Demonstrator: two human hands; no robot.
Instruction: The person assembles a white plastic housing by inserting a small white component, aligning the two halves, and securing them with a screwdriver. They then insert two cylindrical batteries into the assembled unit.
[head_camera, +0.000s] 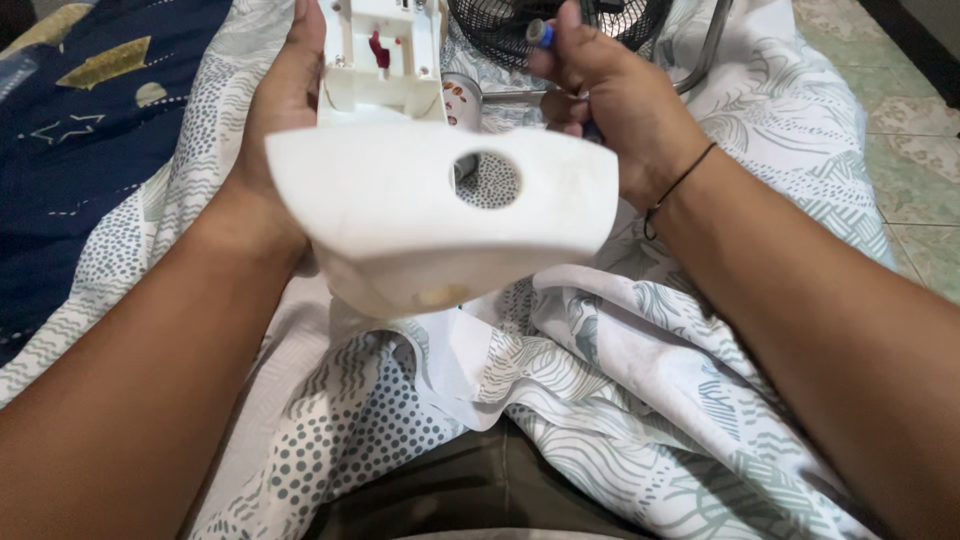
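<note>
Far left: dark blue cloth (90, 110) with yellow and pale shapes printed on it, lying along the edge of the bed. No packages or signs in view.

Left hand (275, 120) gripped the left side of the white plastic housing (440, 215), fingers wrapped behind it, thumb side toward the camera. Housing was held up over the lap, centre frame, curved shell facing the camera, one round hole (487, 180) through it on the right. Open inner frame (380, 55) of the housing showed above the shell, with a small red part (379, 50) inside.

Just right of the frame: a small round white piece with red marks (461, 100), too blurred to identify.

Right hand (600, 105) was closed around a screwdriver (541, 33), blue handle end sticking out at the top, shaft (515, 95) running left toward the housing. Thin black band (680, 185) on that wrist.

Behind the hands: black fan grille (500, 30) and a grey metal tube (712, 45) curving at the top right.

Surface: bedsheet (640, 380), white with grey-green dots and wavy leaf pattern, rumpled. Room: pale green tiled floor (900, 120) at far right.
</note>
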